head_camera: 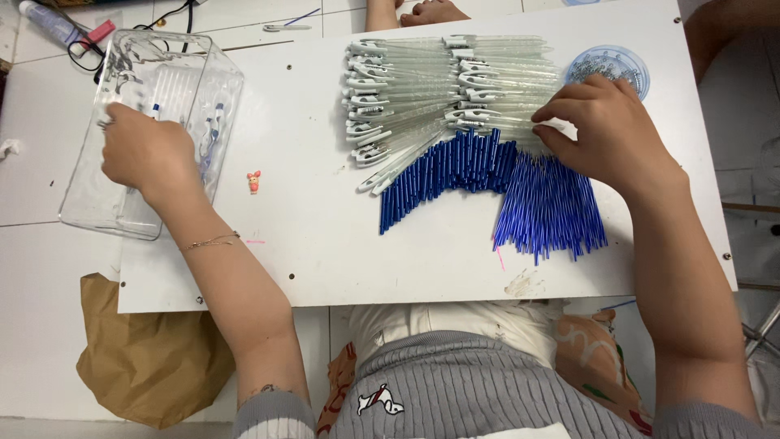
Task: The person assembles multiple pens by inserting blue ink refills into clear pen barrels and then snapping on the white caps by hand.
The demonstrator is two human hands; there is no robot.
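Note:
My left hand (145, 153) reaches into a clear plastic bin (97, 213) at the left; its fingers are curled and what they hold is hidden. A few finished pens lie in the bin. My right hand (605, 130) rests on the right end of a stack of clear pen barrels with white clips (431, 89), fingertips pinching at one barrel. Below the barrels lie a row of dark blue pen grips (439, 171) and a fan of thin blue ink refills (548, 207), all on a white board (309, 244).
A round clear lid with small metal parts (613, 65) sits at the board's far right corner. A tiny pink figure (254, 181) lies beside the bin. A brown paper bag (146, 358) is on the floor at left. Another person's feet (414, 12) show at the top.

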